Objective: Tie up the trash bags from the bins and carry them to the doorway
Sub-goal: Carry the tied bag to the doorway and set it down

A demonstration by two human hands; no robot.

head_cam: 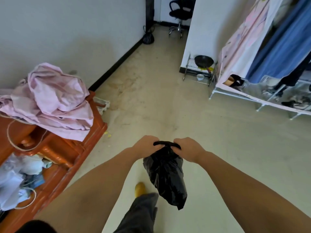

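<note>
Beside the wooden bed (70, 153) heaped with pink bedding (55, 101), the left hand (146, 145) and right hand (189, 151) each keep a clenched grip pinching the gathered neck of the black trash bag (165, 174), which hangs above the floor (218, 132).

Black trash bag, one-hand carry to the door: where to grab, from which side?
Grip the gathered neck of the black trash bag, from above. The left hand and right hand each pinch an end of the twisted top strip, and the full body hangs off the floor below it. The neck is probably the only narrow, bunched part; the body looks too wide and slack to close fingers round.
</note>
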